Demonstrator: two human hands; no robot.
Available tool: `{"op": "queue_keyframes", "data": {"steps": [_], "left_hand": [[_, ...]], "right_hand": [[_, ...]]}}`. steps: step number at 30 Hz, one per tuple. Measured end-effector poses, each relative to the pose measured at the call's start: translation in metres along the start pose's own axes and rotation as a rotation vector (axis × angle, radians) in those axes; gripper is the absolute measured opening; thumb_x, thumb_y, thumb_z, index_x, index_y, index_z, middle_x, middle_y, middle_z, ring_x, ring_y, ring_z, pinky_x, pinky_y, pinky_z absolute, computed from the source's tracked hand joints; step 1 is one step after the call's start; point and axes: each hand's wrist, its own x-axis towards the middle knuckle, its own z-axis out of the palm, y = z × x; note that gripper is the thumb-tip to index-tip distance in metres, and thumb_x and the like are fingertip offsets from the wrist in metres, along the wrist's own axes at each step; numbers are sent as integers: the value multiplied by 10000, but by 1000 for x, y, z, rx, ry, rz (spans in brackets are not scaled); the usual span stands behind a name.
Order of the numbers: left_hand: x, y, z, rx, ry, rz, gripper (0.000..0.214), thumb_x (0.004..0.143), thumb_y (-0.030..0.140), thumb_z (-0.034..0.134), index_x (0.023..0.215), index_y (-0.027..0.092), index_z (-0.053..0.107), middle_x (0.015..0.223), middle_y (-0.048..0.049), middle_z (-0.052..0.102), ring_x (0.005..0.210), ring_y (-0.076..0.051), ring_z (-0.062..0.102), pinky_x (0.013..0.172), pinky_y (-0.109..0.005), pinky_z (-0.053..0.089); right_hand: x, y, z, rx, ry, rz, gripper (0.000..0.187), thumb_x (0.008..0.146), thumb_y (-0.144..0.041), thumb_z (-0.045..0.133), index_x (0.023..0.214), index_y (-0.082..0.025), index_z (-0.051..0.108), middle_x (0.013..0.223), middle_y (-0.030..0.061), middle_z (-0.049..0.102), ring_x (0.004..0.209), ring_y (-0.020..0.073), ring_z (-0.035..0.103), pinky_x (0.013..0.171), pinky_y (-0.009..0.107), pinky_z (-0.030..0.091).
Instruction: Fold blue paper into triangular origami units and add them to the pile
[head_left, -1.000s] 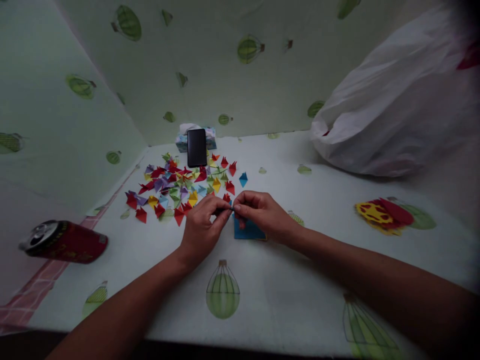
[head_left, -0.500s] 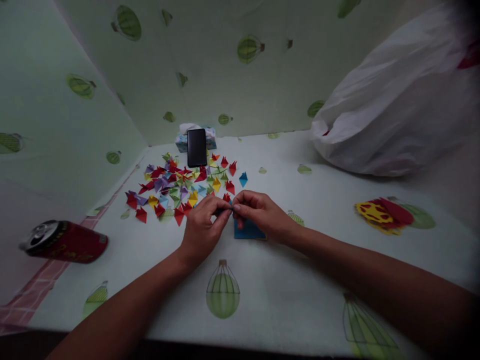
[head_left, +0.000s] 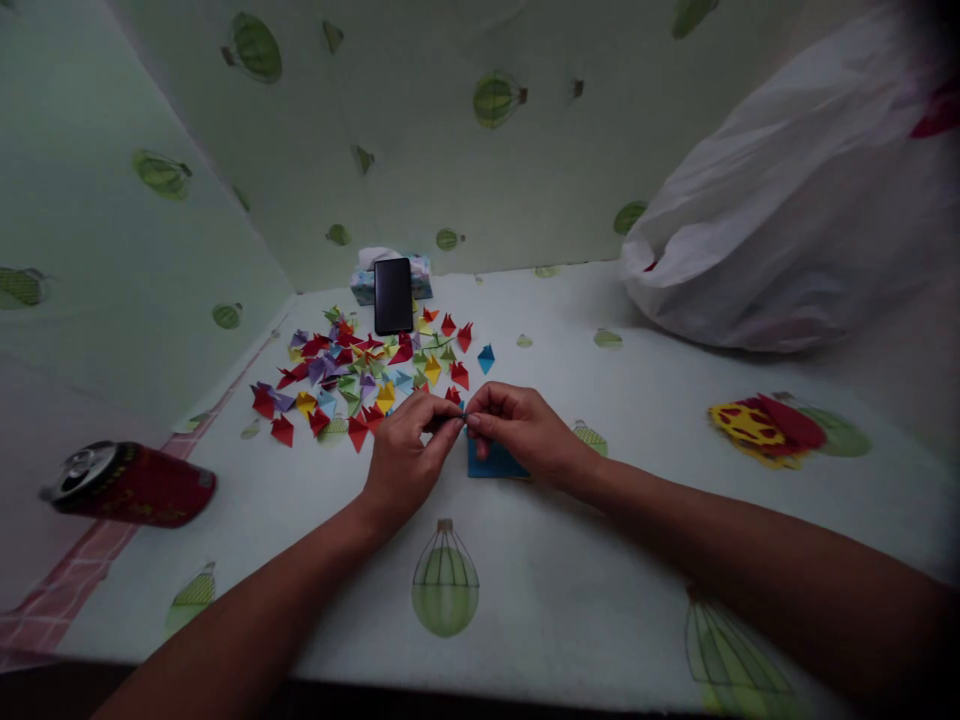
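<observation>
Almost nothing has shifted since a second ago: both hands stay pinched together at the same spot, and the view has only drifted slightly.

At the far left a red can lies on its side on the table. Right of it, toward the far wall, spreads a scatter of folded paper pieces in red, yellow, purple, green and blue, with a dark phone leaning on a tissue box behind them.

The left hand is closed, thumb and forefinger gripping a small blue paper piece at mid-table; the right hand pinches the same piece from the other side, fingertips meeting. A stack of blue paper lies flat just under the right hand.

This looks like a fold being creased. The next move would call for firm, even pressure along the edge, with corners kept aligned.

Far right, a white plastic bag slumps against the wall.
</observation>
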Motion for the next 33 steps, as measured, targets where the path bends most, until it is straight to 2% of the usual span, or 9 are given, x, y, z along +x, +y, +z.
{"op": "queue_keyframes", "data": {"steps": [5,10,20,23,27,30,33], "left_hand": [[-2,-1,3,-199,1,-210,37,887,210,696,894,185,723,825,-19,700,726,-132,622,669,-255,487],[-2,-3,7,-470,-17,-456,131,826,291,751,880,173,730,817,-24,721,736,-140,647,687,-259,507],[1,-3,6,-685,-4,-578,193,780,301,794,917,168,765,872,-27,748,758,-122,639,733,-251,500],[0,-2,8,-730,15,-626,204,761,316,816,891,165,767,830,-15,733,718,-109,614,712,-246,489],[0,2,9,-845,24,-716,260,697,340,863,852,159,759,749,1,701,646,-97,586,662,-241,483],[1,5,9,-901,17,-749,276,672,342,878,833,157,751,716,8,682,625,-92,577,639,-235,480],[1,5,9,-900,3,-741,265,685,341,870,833,158,750,713,7,677,626,-92,576,643,-238,482]], "right_hand": [[-3,-2,1,-114,45,-41,130,831,-277,650,788,-173,585,626,-41,603,534,87,569,564,233,447],[-4,-3,3,-111,59,-24,139,858,-293,639,805,-178,581,634,-36,602,554,98,571,576,242,453],[-1,1,0,-119,40,-54,151,874,-319,619,833,-179,577,670,-27,610,581,105,585,615,252,472],[-2,2,0,-221,46,-146,115,888,-292,599,865,-182,576,694,-25,591,595,109,573,619,255,465],[-5,2,-1,-512,102,-384,39,927,-220,566,935,-191,590,822,22,635,735,139,595,715,278,473],[-6,3,-2,-677,121,-530,65,954,-178,541,926,-190,598,894,51,658,807,155,597,761,284,469],[-7,3,-2,-745,121,-594,95,972,-158,528,918,-189,600,881,51,658,789,153,585,746,278,460]]}}
